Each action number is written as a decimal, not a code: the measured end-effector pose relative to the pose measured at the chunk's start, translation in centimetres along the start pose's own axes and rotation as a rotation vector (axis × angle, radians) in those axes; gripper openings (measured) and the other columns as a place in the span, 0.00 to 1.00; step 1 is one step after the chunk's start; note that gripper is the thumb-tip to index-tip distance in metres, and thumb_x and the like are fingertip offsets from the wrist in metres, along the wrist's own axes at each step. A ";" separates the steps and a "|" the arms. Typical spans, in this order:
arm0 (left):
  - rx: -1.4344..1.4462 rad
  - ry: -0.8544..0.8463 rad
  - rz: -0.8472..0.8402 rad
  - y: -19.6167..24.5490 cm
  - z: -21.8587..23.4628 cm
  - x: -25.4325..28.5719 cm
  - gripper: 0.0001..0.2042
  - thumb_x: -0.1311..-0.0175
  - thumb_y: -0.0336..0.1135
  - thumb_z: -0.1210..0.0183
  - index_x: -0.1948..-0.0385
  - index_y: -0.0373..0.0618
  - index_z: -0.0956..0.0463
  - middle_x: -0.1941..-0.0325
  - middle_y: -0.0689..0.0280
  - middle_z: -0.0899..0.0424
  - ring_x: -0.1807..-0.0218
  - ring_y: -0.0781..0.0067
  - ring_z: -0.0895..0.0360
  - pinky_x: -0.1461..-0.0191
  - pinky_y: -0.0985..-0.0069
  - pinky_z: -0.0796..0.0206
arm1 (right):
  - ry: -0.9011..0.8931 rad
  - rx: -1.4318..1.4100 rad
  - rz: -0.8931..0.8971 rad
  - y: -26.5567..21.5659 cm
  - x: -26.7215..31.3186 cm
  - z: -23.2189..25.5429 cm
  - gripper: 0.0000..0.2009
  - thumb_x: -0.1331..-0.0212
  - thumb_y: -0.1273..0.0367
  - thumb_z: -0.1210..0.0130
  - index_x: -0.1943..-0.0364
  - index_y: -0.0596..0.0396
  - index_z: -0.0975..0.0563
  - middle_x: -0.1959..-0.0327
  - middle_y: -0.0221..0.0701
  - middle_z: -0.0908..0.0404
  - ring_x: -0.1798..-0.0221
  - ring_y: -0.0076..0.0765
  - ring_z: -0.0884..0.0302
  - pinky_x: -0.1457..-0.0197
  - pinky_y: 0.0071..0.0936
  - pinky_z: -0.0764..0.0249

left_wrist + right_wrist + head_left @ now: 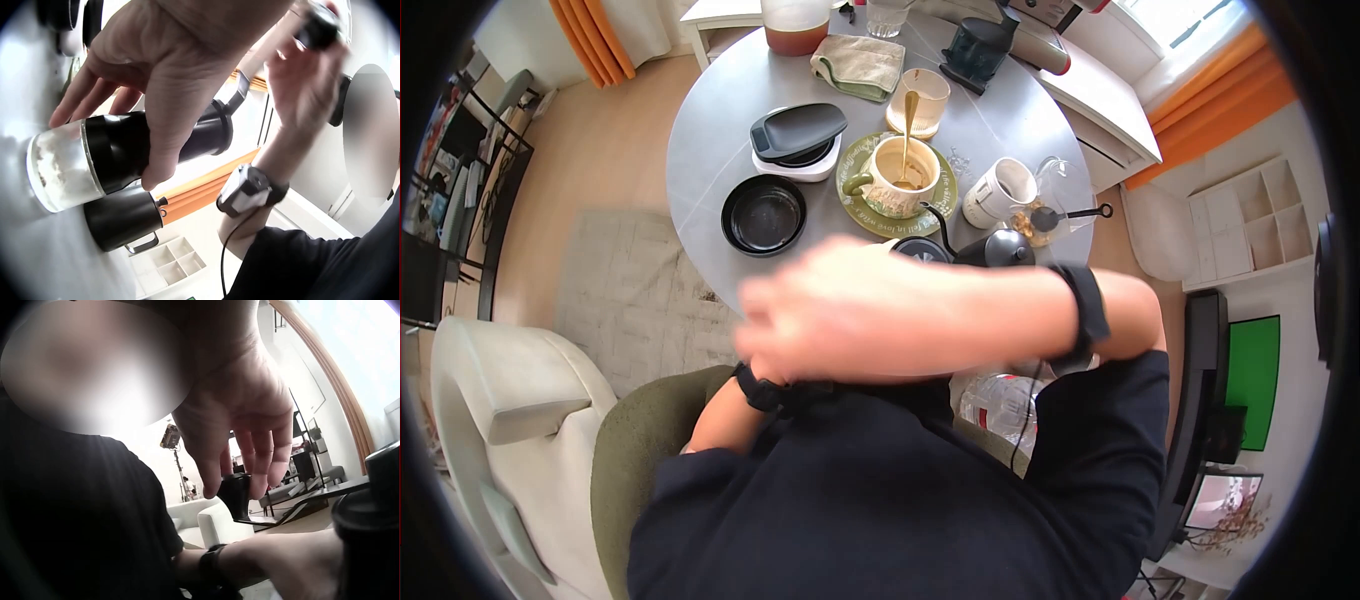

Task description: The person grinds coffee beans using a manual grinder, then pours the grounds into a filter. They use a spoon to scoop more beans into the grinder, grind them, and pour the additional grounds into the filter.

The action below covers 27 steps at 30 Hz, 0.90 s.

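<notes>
A hand coffee grinder (115, 153) with a black body and a clear lower jar stands close to the tabletop in the left wrist view. My left hand (159, 81) grips its black body, thumb on one side and fingers on the other. From the grinder's top runs a metal crank arm (294, 509) ending in a black knob (236, 494). My right hand (244, 419) holds that knob from above with its fingertips. In the head view my right hand (820, 305) is blurred and its forearm crosses before my chest, hiding the left hand and most of the grinder.
On the round grey table (710, 130) are a green-handled mug (897, 195) on a green plate (862, 215), a black bowl (764, 215), a white scale (825, 168), a patterned white cup (998, 192) and a black gooseneck kettle (1005, 248). A folded cloth (858, 65) lies farther back.
</notes>
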<state>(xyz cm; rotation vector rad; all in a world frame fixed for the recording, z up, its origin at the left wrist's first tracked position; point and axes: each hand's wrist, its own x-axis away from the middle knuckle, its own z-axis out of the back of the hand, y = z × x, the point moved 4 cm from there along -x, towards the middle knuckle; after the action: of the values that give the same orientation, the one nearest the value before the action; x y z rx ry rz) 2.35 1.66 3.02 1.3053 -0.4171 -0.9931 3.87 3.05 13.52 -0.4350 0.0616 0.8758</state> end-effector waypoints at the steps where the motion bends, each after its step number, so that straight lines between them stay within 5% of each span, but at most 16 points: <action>1: -0.065 0.006 -0.085 -0.5 -0.3 0.2 0.15 0.53 0.32 0.30 0.64 0.38 0.22 0.63 0.59 0.16 0.63 0.68 0.19 0.56 0.71 0.28 | 0.009 0.116 -0.046 2.1 -1.2 0.7 0.07 0.58 0.69 0.39 0.74 0.54 0.23 0.71 0.36 0.22 0.69 0.43 0.18 0.71 0.41 0.23; 2: -0.316 -0.236 -0.221 -3.2 -0.2 -0.3 0.16 0.53 0.34 0.30 0.65 0.37 0.22 0.63 0.59 0.16 0.63 0.65 0.19 0.56 0.69 0.28 | -0.125 0.351 -0.224 4.5 -2.4 0.6 0.07 0.57 0.69 0.39 0.72 0.53 0.22 0.67 0.35 0.20 0.68 0.42 0.18 0.68 0.37 0.22; 4: -0.269 -0.202 0.065 -3.0 0.7 -0.9 0.18 0.57 0.35 0.28 0.65 0.38 0.22 0.65 0.58 0.16 0.64 0.63 0.19 0.57 0.67 0.28 | -0.004 0.250 -0.297 9.7 -1.5 2.1 0.09 0.48 0.64 0.39 0.65 0.51 0.21 0.67 0.35 0.19 0.60 0.45 0.19 0.60 0.39 0.22; 6: -0.155 -0.152 0.068 -2.1 0.8 -1.0 0.20 0.59 0.34 0.27 0.64 0.38 0.23 0.67 0.58 0.17 0.66 0.65 0.21 0.57 0.69 0.28 | -0.011 0.122 -0.499 12.1 1.0 4.8 0.14 0.50 0.63 0.36 0.61 0.53 0.22 0.64 0.38 0.19 0.56 0.47 0.23 0.54 0.40 0.27; 8: -0.103 -0.168 0.058 -1.6 1.0 -1.1 0.19 0.59 0.32 0.28 0.63 0.38 0.23 0.67 0.59 0.17 0.67 0.65 0.21 0.57 0.70 0.28 | 0.098 0.277 -0.522 13.7 5.5 6.1 0.14 0.51 0.64 0.35 0.62 0.53 0.23 0.64 0.38 0.19 0.58 0.47 0.23 0.55 0.39 0.27; 9: -0.078 -0.165 0.083 -1.6 0.9 -1.1 0.19 0.59 0.32 0.28 0.63 0.39 0.23 0.67 0.60 0.17 0.67 0.66 0.21 0.57 0.71 0.28 | 0.120 0.293 -0.489 13.9 7.8 6.6 0.13 0.51 0.66 0.35 0.62 0.53 0.23 0.65 0.37 0.20 0.60 0.47 0.24 0.57 0.37 0.27; 10: -0.053 -0.160 0.108 -1.6 0.9 -1.1 0.19 0.59 0.31 0.28 0.63 0.39 0.23 0.68 0.60 0.17 0.67 0.66 0.21 0.57 0.71 0.28 | 0.100 0.236 -0.602 12.6 9.9 7.5 0.13 0.51 0.67 0.36 0.62 0.54 0.23 0.65 0.39 0.20 0.55 0.48 0.24 0.52 0.40 0.28; 13: -0.041 -0.169 0.136 -1.5 1.0 -1.2 0.20 0.59 0.31 0.28 0.62 0.40 0.23 0.67 0.60 0.16 0.66 0.67 0.20 0.56 0.71 0.28 | 0.119 0.137 -0.881 8.1 15.4 8.3 0.13 0.55 0.70 0.35 0.64 0.56 0.23 0.68 0.38 0.22 0.62 0.49 0.24 0.56 0.37 0.28; 15: -0.044 -0.174 0.138 -1.6 0.8 -1.1 0.20 0.59 0.31 0.28 0.60 0.40 0.23 0.66 0.60 0.16 0.65 0.67 0.19 0.55 0.71 0.27 | 0.039 0.170 -0.841 4.5 17.5 8.3 0.14 0.59 0.72 0.32 0.65 0.54 0.21 0.72 0.35 0.25 0.74 0.36 0.30 0.70 0.28 0.31; 18: -0.053 -0.171 0.136 -1.7 0.9 -1.0 0.22 0.59 0.31 0.28 0.59 0.41 0.23 0.64 0.59 0.15 0.63 0.65 0.17 0.55 0.70 0.27 | -0.011 0.038 -0.847 -1.2 17.7 7.0 0.17 0.64 0.75 0.31 0.64 0.57 0.20 0.69 0.34 0.23 0.68 0.39 0.22 0.64 0.31 0.25; 21: -0.063 -0.182 0.141 -1.5 1.1 -1.0 0.22 0.59 0.31 0.28 0.58 0.41 0.22 0.64 0.58 0.15 0.62 0.64 0.17 0.55 0.70 0.27 | -0.139 -0.072 -0.810 -5.2 16.0 5.0 0.14 0.56 0.70 0.35 0.62 0.52 0.22 0.67 0.32 0.27 0.70 0.39 0.22 0.68 0.32 0.23; 23: -0.038 -0.189 0.153 -1.5 1.0 -1.0 0.22 0.59 0.31 0.28 0.58 0.41 0.22 0.64 0.57 0.15 0.62 0.63 0.17 0.55 0.69 0.27 | -0.274 -0.200 -0.559 -6.6 12.5 4.0 0.13 0.53 0.69 0.39 0.61 0.53 0.25 0.67 0.33 0.32 0.70 0.36 0.24 0.70 0.30 0.24; 26: -0.059 -0.211 0.139 -2.0 0.9 -0.9 0.21 0.56 0.31 0.31 0.57 0.46 0.25 0.69 0.59 0.16 0.66 0.65 0.17 0.56 0.70 0.27 | -0.153 -0.071 -0.151 -6.6 7.2 1.1 0.09 0.57 0.72 0.44 0.75 0.59 0.32 0.70 0.35 0.32 0.71 0.35 0.24 0.71 0.32 0.23; 27: -0.038 -0.226 0.183 -2.5 0.6 -0.8 0.21 0.56 0.30 0.31 0.57 0.45 0.25 0.68 0.59 0.16 0.65 0.68 0.18 0.56 0.71 0.28 | -0.153 -0.040 -0.110 -5.9 5.6 0.1 0.15 0.57 0.71 0.44 0.61 0.60 0.25 0.67 0.36 0.30 0.72 0.33 0.26 0.71 0.29 0.25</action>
<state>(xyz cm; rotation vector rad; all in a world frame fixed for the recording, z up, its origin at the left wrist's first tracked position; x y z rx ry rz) 0.48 2.07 1.08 1.1032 -0.6750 -0.9913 11.90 3.91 14.41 -0.4039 -0.1197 0.8005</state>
